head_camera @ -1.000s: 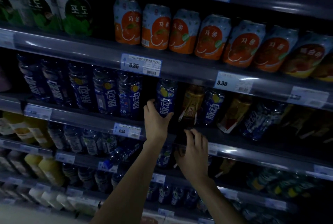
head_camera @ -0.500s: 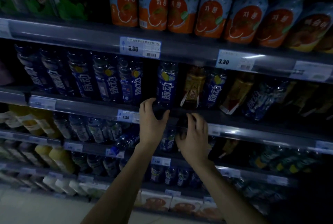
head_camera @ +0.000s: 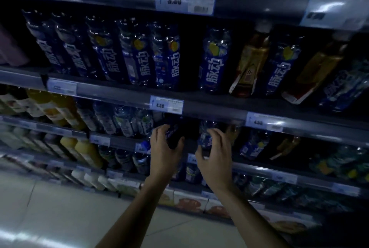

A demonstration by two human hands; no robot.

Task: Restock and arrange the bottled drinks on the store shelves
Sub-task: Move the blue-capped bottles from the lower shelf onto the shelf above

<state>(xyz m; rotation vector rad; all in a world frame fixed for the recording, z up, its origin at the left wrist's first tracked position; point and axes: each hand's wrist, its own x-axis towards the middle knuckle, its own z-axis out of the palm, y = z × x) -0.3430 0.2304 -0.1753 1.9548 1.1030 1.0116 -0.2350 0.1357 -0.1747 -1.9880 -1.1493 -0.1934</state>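
Note:
Blue-labelled drink bottles (head_camera: 137,58) stand in a row on a dim shelf, with one lone blue bottle (head_camera: 214,62) to the right of a gap and amber tea bottles (head_camera: 251,62) mixed in. One shelf lower, my left hand (head_camera: 162,148) curls around a dark blue bottle (head_camera: 174,138). My right hand (head_camera: 216,154) closes on a neighbouring blue bottle (head_camera: 205,138). Both bottles are partly hidden under the shelf rail (head_camera: 209,108) and blurred.
Price tags (head_camera: 166,104) hang on the shelf rails. Yellow juice bottles (head_camera: 83,152) fill the lower left shelves, blue and green bottles (head_camera: 339,164) the lower right. Cartons (head_camera: 189,201) line the bottom shelf. Pale floor tiles (head_camera: 60,217) lie at the lower left.
Both hands have dropped from the blue bottle row to the shelf below. My left hand let go of the upper bottle, and each hand now wraps a lower bottle. The view tilted down.

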